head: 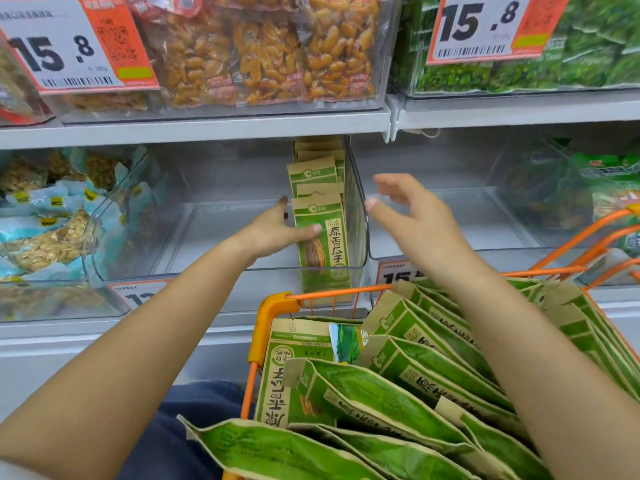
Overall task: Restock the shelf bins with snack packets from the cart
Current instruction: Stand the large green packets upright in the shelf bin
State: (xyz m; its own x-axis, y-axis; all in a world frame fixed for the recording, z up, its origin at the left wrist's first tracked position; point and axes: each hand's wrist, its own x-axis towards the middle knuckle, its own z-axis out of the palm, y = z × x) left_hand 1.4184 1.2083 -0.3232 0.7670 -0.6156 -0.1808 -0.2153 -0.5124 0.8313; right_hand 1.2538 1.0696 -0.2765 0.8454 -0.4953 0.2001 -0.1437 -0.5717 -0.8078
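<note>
Head view, shelf-restocking station. The left hand (277, 230) is reaching into a clear shelf bin (221, 237) on the middle shelf and is clamping the front snack packet (322, 244), thumb lying across its green face, fingers behind it. That packet is standing upright at the right end of the bin, pressed against the bin's right wall, at the front of a short row of matching green-and-tan packets (317, 174) lined up behind it. The rest of the bin, to the left of the row, is showing bare floor.

The right hand (412, 216) is hovering just right of the bin wall, fingers spread and loosely curled, holding nothing; it is not touching the packet or the bin as far as can be told.

Below both forearms, an orange cart (270, 306) is sitting against the shelf, loaded with more of the same packets (398, 393) lying tilted and overlapping.

Neighbouring bins: blue-wrapped snacks (45, 233) to the left, green bags (609, 188) at far right. The upper shelf is carrying bins of yellow-orange snacks (270, 53) and green packs (588, 46), with orange-and-white price tags (69, 43) reading 15.8.
</note>
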